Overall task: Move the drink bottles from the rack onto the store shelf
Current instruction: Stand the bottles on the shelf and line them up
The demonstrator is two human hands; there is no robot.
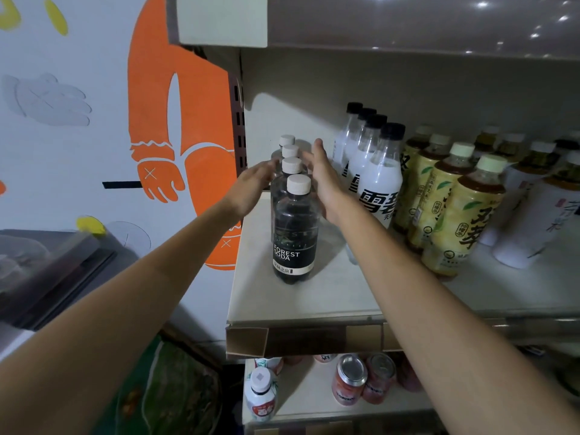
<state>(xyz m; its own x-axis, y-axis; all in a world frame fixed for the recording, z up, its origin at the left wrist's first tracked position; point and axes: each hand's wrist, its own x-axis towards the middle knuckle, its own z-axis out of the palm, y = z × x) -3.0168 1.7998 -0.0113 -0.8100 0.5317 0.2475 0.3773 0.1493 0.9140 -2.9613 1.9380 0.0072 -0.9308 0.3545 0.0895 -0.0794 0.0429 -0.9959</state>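
A row of several Forest Soda bottles (pixel 294 233) with white caps and black labels stands front to back on the left end of the store shelf (pixel 266 296). My left hand (pixel 252 188) reaches in along the left side of the row, fingers straight, near the rear bottles. My right hand (pixel 323 178) reaches along the right side of the row, fingers straight and pointing at the back. Both hands flank the bottles and hold nothing. Whether the palms touch the bottles is unclear.
Right of the row stand white bottles with black caps (pixel 375 171), then yellow tea bottles (pixel 455 208) and white-labelled bottles (pixel 533 211). Cans (pixel 350 383) and a small bottle (pixel 261 394) sit on the lower shelf. A painted wall (pixel 94 136) is at left.
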